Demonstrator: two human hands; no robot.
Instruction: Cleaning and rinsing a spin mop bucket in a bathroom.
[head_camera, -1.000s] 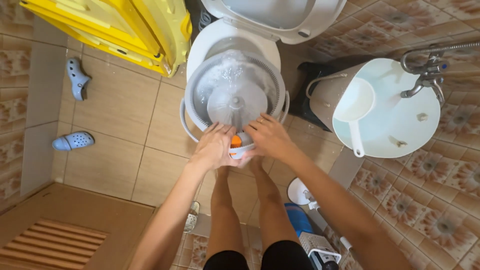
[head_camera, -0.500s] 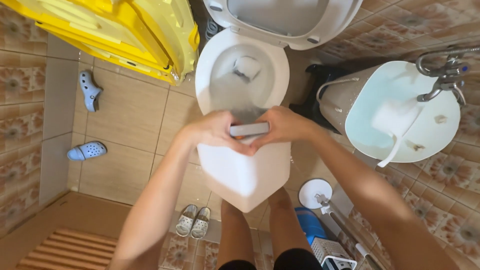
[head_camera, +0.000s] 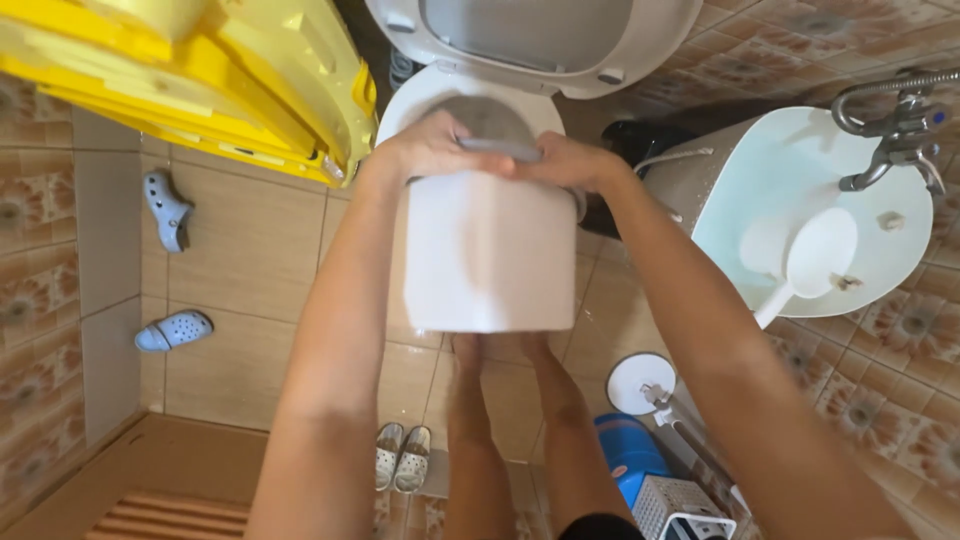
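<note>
- The left hand and right hand both grip the top rim of a white plastic bucket, fingers curled over a grey edge; the bucket is tipped up on end over the front of the toilet bowl, its smooth base facing the camera.
- Just beyond the hands the raised toilet lid closes off the far side; a yellow plastic bin crowds in close to the left of the left hand.
- To the right of the right arm stands a large pale water tub with a white ladle floating in it, under a metal tap.
- Open tiled floor lies left of the left arm, with blue clogs well apart.
- Below the hands, near the person's feet, lie small white sandals.
- Half a second earlier the bucket hung lower, tilted with one corner down; now it is lifted higher and its base sits squarer, hiding most of the bowl.
- The floor tiles are glossy beige, with brown floral tiles along the room's edges.
</note>
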